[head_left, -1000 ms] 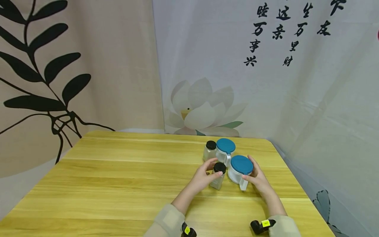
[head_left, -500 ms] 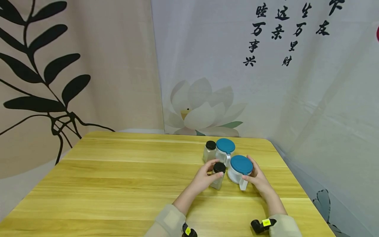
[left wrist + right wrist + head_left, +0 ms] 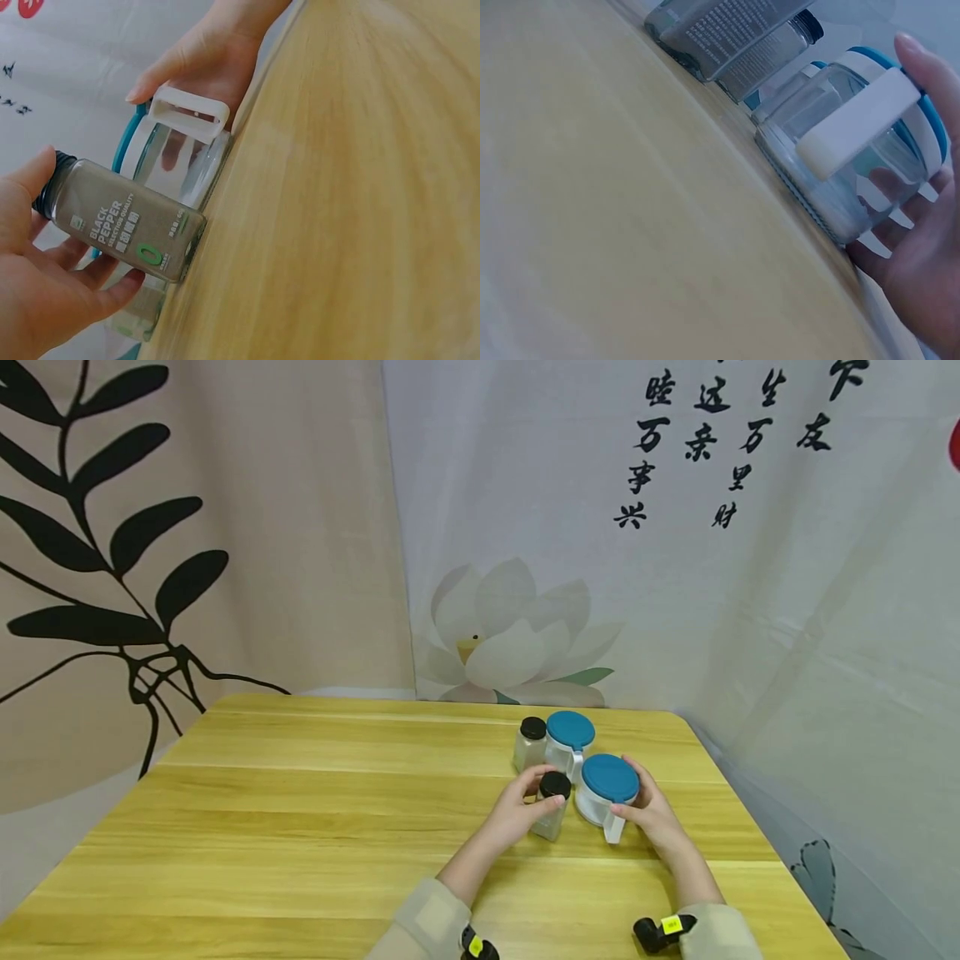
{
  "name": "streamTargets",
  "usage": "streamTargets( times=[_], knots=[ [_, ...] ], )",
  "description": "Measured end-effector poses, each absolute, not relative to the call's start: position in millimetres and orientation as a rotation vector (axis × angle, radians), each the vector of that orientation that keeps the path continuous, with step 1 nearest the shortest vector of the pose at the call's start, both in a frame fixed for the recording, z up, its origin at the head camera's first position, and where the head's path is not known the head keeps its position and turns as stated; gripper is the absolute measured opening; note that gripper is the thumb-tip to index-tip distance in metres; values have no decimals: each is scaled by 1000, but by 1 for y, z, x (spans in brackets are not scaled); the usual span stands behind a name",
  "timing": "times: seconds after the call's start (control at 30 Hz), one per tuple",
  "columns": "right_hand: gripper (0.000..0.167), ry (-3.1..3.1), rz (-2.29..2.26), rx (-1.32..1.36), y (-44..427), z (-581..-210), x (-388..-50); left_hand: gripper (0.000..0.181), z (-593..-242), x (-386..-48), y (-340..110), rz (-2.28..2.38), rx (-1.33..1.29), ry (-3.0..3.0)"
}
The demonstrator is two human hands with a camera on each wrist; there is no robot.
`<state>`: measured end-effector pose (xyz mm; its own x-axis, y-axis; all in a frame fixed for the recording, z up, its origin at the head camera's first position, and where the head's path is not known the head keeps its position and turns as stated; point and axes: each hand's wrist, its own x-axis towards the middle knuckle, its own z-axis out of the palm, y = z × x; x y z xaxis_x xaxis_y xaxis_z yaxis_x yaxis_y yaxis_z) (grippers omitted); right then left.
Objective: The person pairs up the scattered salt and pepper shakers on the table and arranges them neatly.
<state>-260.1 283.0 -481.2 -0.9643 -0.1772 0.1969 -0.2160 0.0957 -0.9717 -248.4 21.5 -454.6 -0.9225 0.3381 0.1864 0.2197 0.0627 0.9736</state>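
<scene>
The left hand holds a pepper bottle with a black cap, thumb and fingers round its upper part; in the left wrist view the bottle reads "BLACK PEPPER" and its base meets the tabletop. Just right of it stands a glass jar with a blue lid and white handle. The right hand curls round that jar's right side, its thumb near the handle and fingers behind the glass. Behind these stand a second black-capped bottle and a second blue-lidded jar.
The wooden table extends to the left and front of the items. Its back edge lies close behind the rear bottle and jar. A curtain with printed leaves, a lotus and characters hangs behind the table.
</scene>
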Motion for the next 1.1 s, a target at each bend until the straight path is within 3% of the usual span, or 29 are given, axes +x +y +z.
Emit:
streamTargets(
  times=[0.2, 0.4, 0.6, 0.8, 1.1],
  knots=[
    [84, -2315, 2015, 370, 281, -481, -260, 42, -453, -248, 22, 2017, 573, 2230],
    [84, -2296, 2022, 330, 278, -481, -260, 39, -429, -233, 18, 2018, 590, 2237],
    [82, -2253, 2059, 284, 275, -477, -255, 42, -453, -248, 22, 2027, 569, 2225],
    [79, -2208, 2098, 272, 273, -476, -255, 43, -451, -247, 20, 2023, 559, 2229],
    [82, -2219, 2059, 236, 272, -475, -256, 39, -423, -230, 13, 2022, 578, 2225]
  ],
)
